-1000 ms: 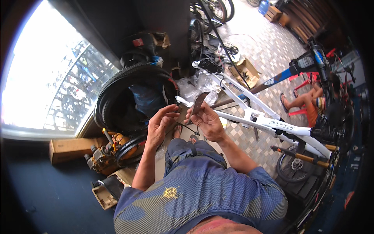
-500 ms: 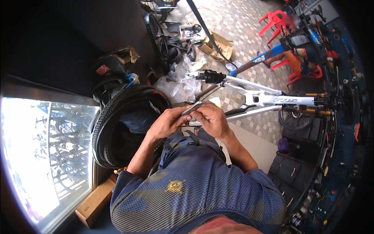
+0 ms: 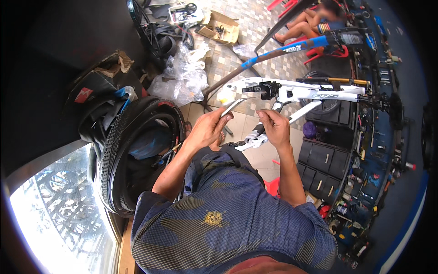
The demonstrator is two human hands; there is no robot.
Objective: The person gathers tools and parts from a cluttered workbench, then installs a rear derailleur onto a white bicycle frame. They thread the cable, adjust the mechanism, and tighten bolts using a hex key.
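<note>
My left hand (image 3: 208, 128) pinches a thin, flat strip (image 3: 233, 106) between thumb and fingers. The strip is pale with a darker edge, and it points up and away to the right; its exact kind cannot be made out. To the right, apart from the strip, my right hand (image 3: 276, 128) is closed with thumb against fingers. Whatever it may hold is too small to see. Just beyond both hands, a white bicycle frame (image 3: 315, 95) with black fittings lies sideways in the air, its rear end close to my right hand.
A blue and brown pole (image 3: 269, 57) crosses behind the frame. Bicycle tyres (image 3: 114, 150) stack at left beside a window. Plastic wrap (image 3: 180, 80) and an open cardboard box (image 3: 219, 28) lie on the tiled floor. Tools line the bench (image 3: 378, 155) at right. A person (image 3: 315, 23) sits far off.
My hands were together on the strip; now they are apart, and only the left visibly keeps it. The view has shifted, and the white frame's rear end now shows nearer my right hand.
</note>
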